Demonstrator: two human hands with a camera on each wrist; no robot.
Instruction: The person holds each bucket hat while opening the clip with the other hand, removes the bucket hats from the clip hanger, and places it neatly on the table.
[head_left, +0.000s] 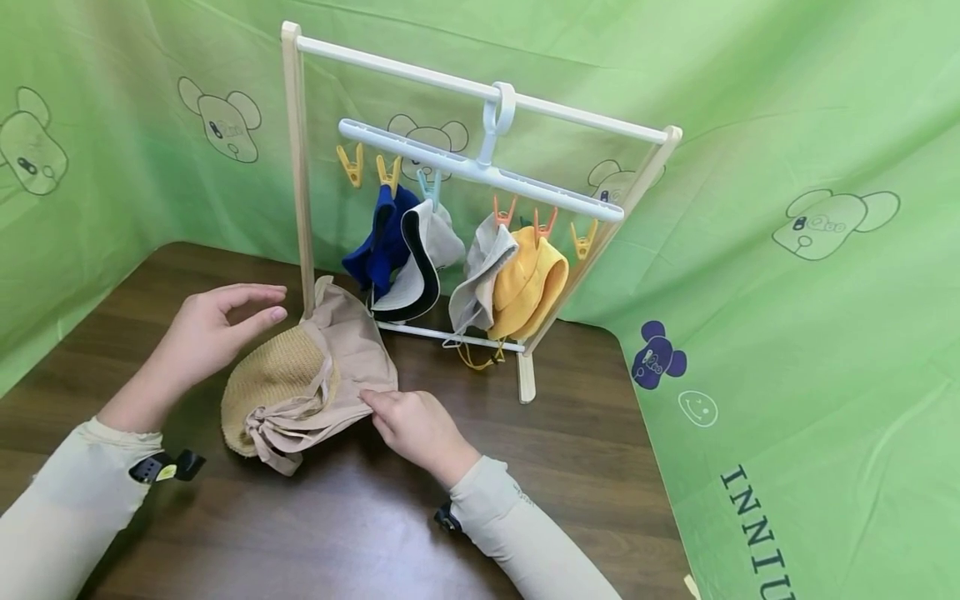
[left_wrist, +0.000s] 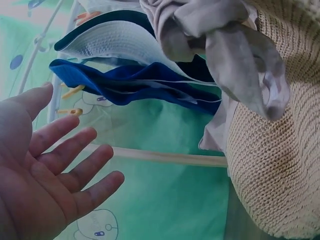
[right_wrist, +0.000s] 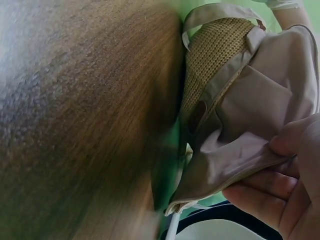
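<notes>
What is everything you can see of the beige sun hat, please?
The beige sun hat has a woven, straw-like crown, a wide, soft cloth-like brim, a knotted tie and a brown patch. It is tilted in front of the rack's left post, its brim pinched by the right hand; whether it touches the table is unclear.

slim gap b/w white hat [head_left: 444, 242] & grey hat [head_left: 478, 279], tan hat [head_left: 296, 371] blocking lower l. post [head_left: 301, 192]

Beige hat [head_left: 318, 367] with a tan woven crown [head_left: 270, 375]; blue hat [head_left: 382, 237]; yellow hat [head_left: 525, 287]; brown wood-grain counter [head_left: 600, 442]; green backdrop [head_left: 847, 350] (printed with outlined, round-eared animal heads [head_left: 223, 127]).
</notes>
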